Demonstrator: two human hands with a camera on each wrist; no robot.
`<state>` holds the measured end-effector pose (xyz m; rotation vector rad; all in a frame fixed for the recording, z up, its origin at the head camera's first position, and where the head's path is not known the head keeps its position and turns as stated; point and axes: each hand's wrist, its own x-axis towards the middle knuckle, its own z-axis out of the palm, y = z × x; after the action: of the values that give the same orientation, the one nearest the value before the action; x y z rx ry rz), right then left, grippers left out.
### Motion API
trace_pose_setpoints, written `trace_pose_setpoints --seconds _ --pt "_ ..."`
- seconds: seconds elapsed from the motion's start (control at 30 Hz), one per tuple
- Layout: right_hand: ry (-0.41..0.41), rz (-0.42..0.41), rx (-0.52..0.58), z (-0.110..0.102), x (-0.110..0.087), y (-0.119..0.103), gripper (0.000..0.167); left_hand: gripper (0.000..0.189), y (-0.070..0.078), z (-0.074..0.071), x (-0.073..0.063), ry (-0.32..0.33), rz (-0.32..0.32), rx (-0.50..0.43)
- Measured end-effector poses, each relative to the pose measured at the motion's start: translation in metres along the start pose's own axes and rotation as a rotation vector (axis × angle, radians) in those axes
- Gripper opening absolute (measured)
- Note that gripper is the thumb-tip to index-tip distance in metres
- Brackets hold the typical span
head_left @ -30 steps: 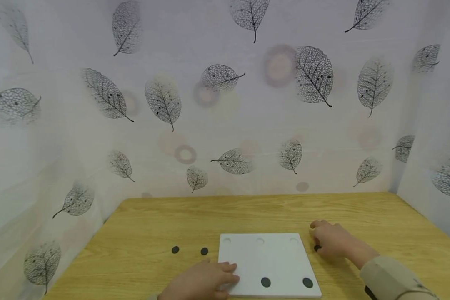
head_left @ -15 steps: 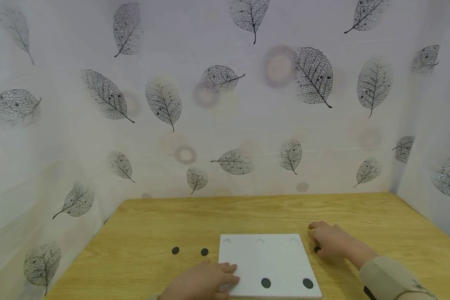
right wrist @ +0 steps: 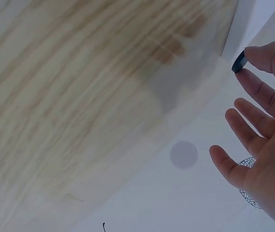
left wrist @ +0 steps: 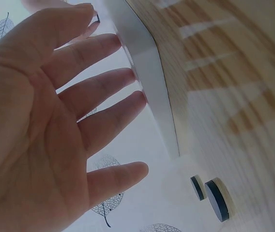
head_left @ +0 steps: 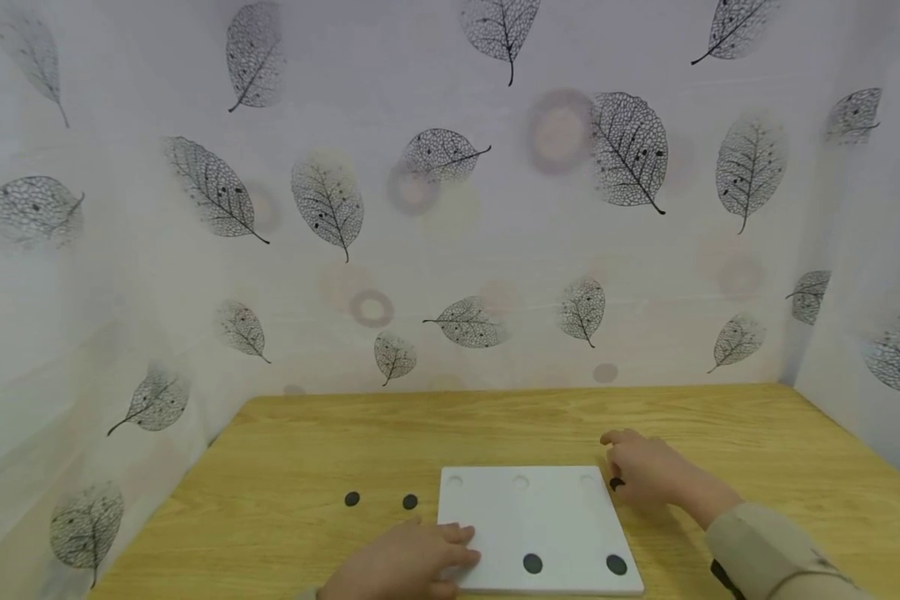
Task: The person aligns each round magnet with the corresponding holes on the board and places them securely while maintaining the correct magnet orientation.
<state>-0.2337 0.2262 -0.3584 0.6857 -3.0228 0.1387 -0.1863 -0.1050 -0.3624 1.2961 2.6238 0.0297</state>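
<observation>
With its fingers spread, the left hand [head_left: 402,562] is rested on the near-left part of a white rectangular board [head_left: 525,521]; how firmly it is pressed cannot be told. Along the board's near side, a middle disc [head_left: 532,564] and a right disc [head_left: 617,565], both black, are seen lying flat. Left of the board, two loose discs [head_left: 410,502] are laid on the wood-grain table [head_left: 420,429].

By the right hand [head_left: 648,471], a black held disc [right wrist: 239,62] is pinched between thumb and forefinger, the other fingers kept apart. It is positioned by the board's right edge, near the far corner, so the far-right recess [head_left: 587,481] is found just to its left, with the right hand much nearer than the left.

In the right wrist view, the pinch and the disc's tilted rim are shown, mostly hidden from the head view; in the left wrist view, the board's thickness is revealed. Behind everything, a leaf-printed sheet [head_left: 495,250] is hung.
</observation>
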Motion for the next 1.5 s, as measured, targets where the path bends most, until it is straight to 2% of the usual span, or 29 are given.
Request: trace_pose_setpoints --seconds 0.17,0.3,0.5,0.73,1.07,1.5 --pt "0.019 -0.01 0.009 0.0 0.007 -0.006 0.021 0.037 0.0 0.0 0.0 -0.01 -0.005 -0.014" --pt "0.003 0.003 0.017 0.001 0.014 -0.011 0.019 0.037 0.0 -0.001 0.0 -0.014 -0.001 -0.023" --pt "-0.015 0.006 0.006 0.004 0.021 -0.014 0.019 0.037 0.001 -0.002 0.0 -0.016 -0.028 -0.049" --pt "-0.011 -0.014 0.002 0.007 0.023 -0.016 0.02 0.037 0.002 -0.002 -0.001 -0.012 -0.032 -0.036" --pt "-0.038 -0.001 0.015 0.007 0.025 -0.02 0.02 0.036 0.002 -0.003 -0.001 0.001 -0.011 0.008" --pt "-0.051 0.0 0.041 0.008 0.026 -0.019 0.019 0.036 0.001 -0.001 -0.001 -0.005 -0.022 -0.006"
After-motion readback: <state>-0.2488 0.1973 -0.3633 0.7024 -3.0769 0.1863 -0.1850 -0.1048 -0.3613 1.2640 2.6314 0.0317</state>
